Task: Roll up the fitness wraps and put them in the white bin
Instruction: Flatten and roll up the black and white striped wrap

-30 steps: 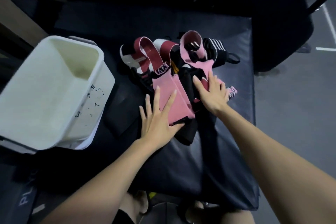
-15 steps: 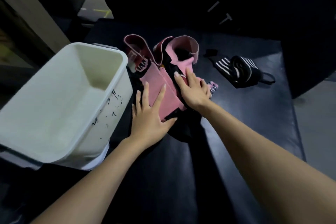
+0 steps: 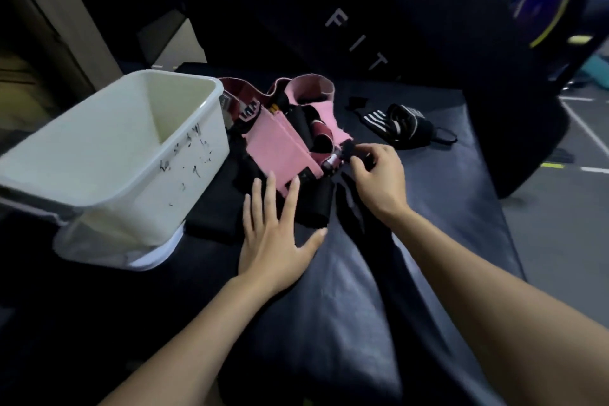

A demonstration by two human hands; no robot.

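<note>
Your right hand [image 3: 375, 175] pinches the dark end of a wrap at the near right corner of the tangled pile of pink and black wraps [image 3: 280, 142]. Your left hand [image 3: 273, 234] lies flat with fingers spread, fingertips pressing the pile's near edge on the padded surface [image 3: 445, 241]. The pink band runs lengthwise away from your left hand, up and to the left, so rolling would likely go from your fingertips outward. The white bin [image 3: 138, 175] sits just left of your left hand, nearer to it. A striped black wrap [image 3: 395, 122] lies apart, beyond your right hand.
</note>
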